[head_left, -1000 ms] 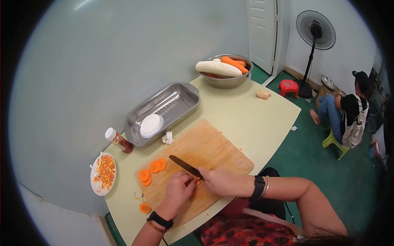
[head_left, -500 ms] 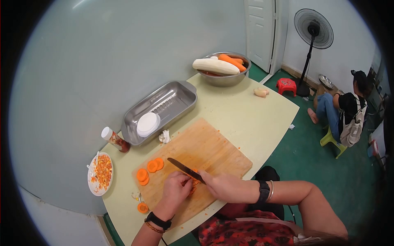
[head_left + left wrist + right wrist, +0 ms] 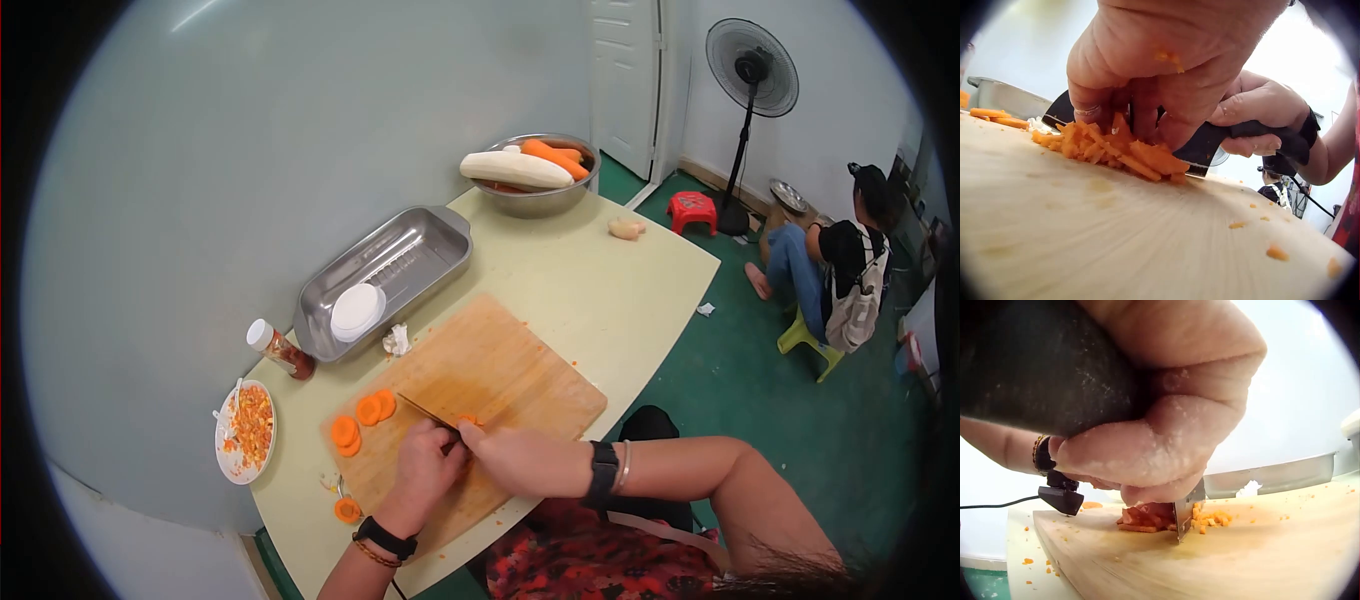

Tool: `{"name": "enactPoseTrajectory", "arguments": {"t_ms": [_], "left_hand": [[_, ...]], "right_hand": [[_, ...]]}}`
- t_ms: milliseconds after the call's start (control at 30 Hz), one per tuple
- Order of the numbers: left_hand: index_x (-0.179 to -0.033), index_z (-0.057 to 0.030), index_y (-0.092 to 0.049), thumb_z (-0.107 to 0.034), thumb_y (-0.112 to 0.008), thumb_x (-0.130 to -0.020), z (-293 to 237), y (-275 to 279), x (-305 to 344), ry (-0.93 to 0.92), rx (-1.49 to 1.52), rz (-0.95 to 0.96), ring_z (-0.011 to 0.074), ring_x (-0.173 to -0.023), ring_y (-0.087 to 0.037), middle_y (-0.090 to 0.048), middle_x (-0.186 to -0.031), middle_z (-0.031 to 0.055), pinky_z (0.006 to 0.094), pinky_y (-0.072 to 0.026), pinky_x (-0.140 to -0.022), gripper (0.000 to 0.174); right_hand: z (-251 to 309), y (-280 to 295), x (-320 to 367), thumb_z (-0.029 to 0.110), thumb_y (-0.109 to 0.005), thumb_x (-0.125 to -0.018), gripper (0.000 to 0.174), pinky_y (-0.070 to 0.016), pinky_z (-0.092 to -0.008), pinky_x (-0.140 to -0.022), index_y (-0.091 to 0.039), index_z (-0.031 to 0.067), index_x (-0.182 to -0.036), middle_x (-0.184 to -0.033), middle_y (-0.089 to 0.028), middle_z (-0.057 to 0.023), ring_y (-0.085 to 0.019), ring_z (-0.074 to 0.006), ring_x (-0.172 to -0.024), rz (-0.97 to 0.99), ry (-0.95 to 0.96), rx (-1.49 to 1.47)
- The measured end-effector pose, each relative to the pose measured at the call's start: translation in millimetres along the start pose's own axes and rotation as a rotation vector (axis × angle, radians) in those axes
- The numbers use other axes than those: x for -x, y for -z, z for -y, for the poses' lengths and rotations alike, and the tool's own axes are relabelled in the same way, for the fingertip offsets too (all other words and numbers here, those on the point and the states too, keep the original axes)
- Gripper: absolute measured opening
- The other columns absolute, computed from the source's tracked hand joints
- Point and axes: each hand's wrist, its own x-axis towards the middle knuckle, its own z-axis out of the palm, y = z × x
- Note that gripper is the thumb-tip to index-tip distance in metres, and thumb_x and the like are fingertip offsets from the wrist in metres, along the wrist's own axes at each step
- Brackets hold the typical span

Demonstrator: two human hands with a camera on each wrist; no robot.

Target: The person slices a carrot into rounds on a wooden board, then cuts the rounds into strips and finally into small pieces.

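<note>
Since the earlier head view, the right grip [image 3: 525, 462] has come in closer to the left one, and the knife [image 3: 1204, 147] now shows nearly edge-on there instead of offering its broad face. The right grip is curled round the dark handle; the left grip [image 3: 425, 470] is bunched, its fingers bent down and pinching a heap of carrot sticks [image 3: 1147, 159] against the cutting board [image 3: 530, 370]. That heap lies right beside the blade, with small carrot dice [image 3: 1213, 519] on the blade's other side, while thicker carrot slices [image 3: 345, 432] lie near the board's left edge on the worktop [image 3: 640, 290]. The likeliest trouble is a nicked fingertip: the left fingers sit just beside the steel, and a stroke that leans toward them, or a fingertip that is not tucked back, would bring skin under the edge. The heap is loose and the sticks lie at odd angles, so pressing unevenly could let some splay out, giving ragged dice or making the blade skid. The cut bits look moist, which may make holding them slippery. Dice could also scatter off the board if the chopping grows brisk.
</note>
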Motion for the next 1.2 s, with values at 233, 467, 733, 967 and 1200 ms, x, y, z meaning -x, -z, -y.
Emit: {"name": "enactPoseTrajectory", "arguments": {"t_ms": [233,467,733,967,1200], "left_hand": [[-0.083,0.0029,-0.07,-0.008,-0.072,-0.077,-2,3,1,-0.066,-0.029,-0.002,0.0264,-0.07,-0.065,-0.064,-0.082,0.0143,0.0342,-0.0516,-0.064,0.013],[-0.087,0.0026,-0.07,-0.013,-0.073,-0.077,6,7,8,0.014,0.052,-0.08,0.0245,-0.072,-0.065,-0.064,-0.086,0.0141,0.031,-0.0521,-0.065,0.019],[-0.082,0.0018,-0.069,-0.015,-0.074,-0.075,-5,9,13,0.073,0.051,-0.01,0.031,-0.072,-0.061,-0.062,-0.076,0.0154,0.0381,-0.0496,-0.065,0.019],[-0.079,-0.0001,-0.07,-0.013,-0.073,-0.075,1,2,11,-0.012,-0.008,-0.032,0.0333,-0.072,-0.059,-0.061,-0.072,0.0152,0.0423,-0.0479,-0.066,0.015],[-0.081,0.0003,-0.07,-0.012,-0.072,-0.076,-2,4,12,-0.088,-0.12,-0.015,0.0324,-0.074,-0.058,-0.061,-0.076,0.0146,0.0416,-0.0479,-0.067,0.013]], "right_hand": [[-14,-15,-11,0.006,-0.048,-0.09,0.021,-0.0477,-0.0486,-0.055,-0.047,-0.0055,-0.108,-0.071,-0.061,-0.0257,-0.062,-0.0422,-0.063,-0.042,-0.062,-0.053],[-11,17,10,0.006,-0.048,-0.089,0.017,-0.049,-0.0499,-0.056,-0.049,-0.0067,-0.099,-0.068,-0.062,-0.0267,-0.063,-0.0426,-0.064,-0.068,-0.088,-0.058],[-1,6,17,0.007,-0.047,-0.09,0.018,-0.049,-0.051,-0.053,-0.047,-0.0049,-0.103,-0.065,-0.061,-0.0249,-0.062,-0.0433,-0.06,-0.035,-0.108,0.024],[-4,1,16,0.008,-0.047,-0.09,0.017,-0.0489,-0.0508,-0.053,-0.045,-0.0063,-0.1,-0.065,-0.061,-0.0256,-0.063,-0.0438,-0.061,0.051,-0.092,0.065],[2,6,-10,0.004,-0.05,-0.086,0.017,-0.0522,-0.0454,-0.06,-0.048,-0.0077,-0.097,-0.075,-0.064,-0.0279,-0.066,-0.0414,-0.071,0.113,-0.028,0.025]]}}
